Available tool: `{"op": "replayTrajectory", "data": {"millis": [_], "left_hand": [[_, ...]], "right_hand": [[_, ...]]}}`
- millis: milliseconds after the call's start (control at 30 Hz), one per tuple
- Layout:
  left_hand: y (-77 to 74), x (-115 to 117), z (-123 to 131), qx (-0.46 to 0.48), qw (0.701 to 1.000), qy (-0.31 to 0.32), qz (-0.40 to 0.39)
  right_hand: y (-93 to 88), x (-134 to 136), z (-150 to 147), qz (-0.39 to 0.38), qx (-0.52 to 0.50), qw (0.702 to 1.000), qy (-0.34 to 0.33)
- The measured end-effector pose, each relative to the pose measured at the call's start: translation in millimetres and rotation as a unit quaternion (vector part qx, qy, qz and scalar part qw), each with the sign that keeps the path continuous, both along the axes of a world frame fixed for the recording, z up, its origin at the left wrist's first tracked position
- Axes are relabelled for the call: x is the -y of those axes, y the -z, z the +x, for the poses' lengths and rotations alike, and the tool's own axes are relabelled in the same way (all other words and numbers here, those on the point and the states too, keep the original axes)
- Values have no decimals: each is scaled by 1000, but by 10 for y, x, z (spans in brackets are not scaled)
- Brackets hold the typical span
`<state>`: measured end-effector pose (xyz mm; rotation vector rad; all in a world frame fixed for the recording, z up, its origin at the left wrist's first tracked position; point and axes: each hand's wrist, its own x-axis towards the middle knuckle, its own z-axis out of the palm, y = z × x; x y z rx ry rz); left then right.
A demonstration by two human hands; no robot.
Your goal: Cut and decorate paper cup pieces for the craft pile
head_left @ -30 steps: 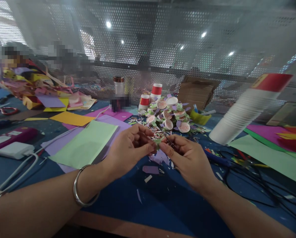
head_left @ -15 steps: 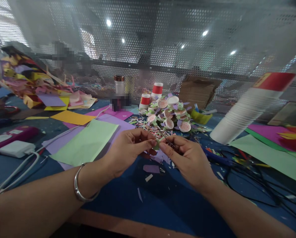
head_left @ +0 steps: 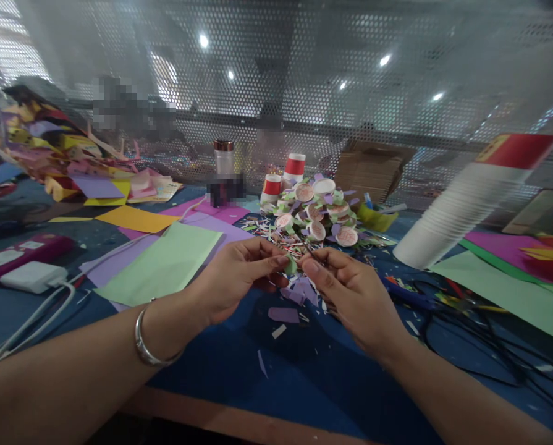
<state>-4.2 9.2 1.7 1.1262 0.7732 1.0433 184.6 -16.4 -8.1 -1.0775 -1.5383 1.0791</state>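
Observation:
Over the middle of the table, my left hand [head_left: 239, 275] is closed, its fingertips pinching a small piece of green paper [head_left: 291, 266]. Close to it on the right, my right hand [head_left: 350, 290] has thumb and fingers pressed together around a thin dark stick-like tool [head_left: 309, 250]. The tool's exact kind cannot be made out; fingers cover most of it. Just below the fingertips lie purple paper scraps [head_left: 304, 290]. Beyond the hands rises a heap of round white cup pieces [head_left: 322, 207] with green and purple paper bits on them.
A tilted stack of paper cups [head_left: 461, 204] stands at right, above black cables [head_left: 480, 352]. Green paper sheets [head_left: 165, 262] lie at left beside a white charger [head_left: 33, 277]. A jar [head_left: 223, 159] and cardboard [head_left: 371, 170] stand against the perforated screen [head_left: 304, 93].
My fingertips have drawn slightly apart, and more of the green paper shows between them. The right thumb has shifted a little to the right. Things on the table look unmoved.

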Motion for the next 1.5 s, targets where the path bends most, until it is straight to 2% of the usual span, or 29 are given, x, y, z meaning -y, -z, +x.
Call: {"op": "replayTrajectory", "data": {"millis": [233,433,533,867,1100,1333,1500], "left_hand": [[-5,5,12,74,996,-8,-39],[19,16,39,135,990,-8,-42],[26,29,50,151,988,0,-42],[21,42,44,156,987,3,-33],[37,50,61,157,987,3,-39],[64,39,61,158,987,10,-31],[86,36,70,162,986,10,-37]], "right_hand": [[17,-16,10,5,43,999,-5],[-49,-4,-32,63,97,993,14],[-71,6,-45,69,107,992,17],[-53,26,-37,84,134,987,6],[-46,18,-29,103,175,979,27],[-53,33,-17,144,192,971,24],[-59,42,-22,136,196,971,26]]}}
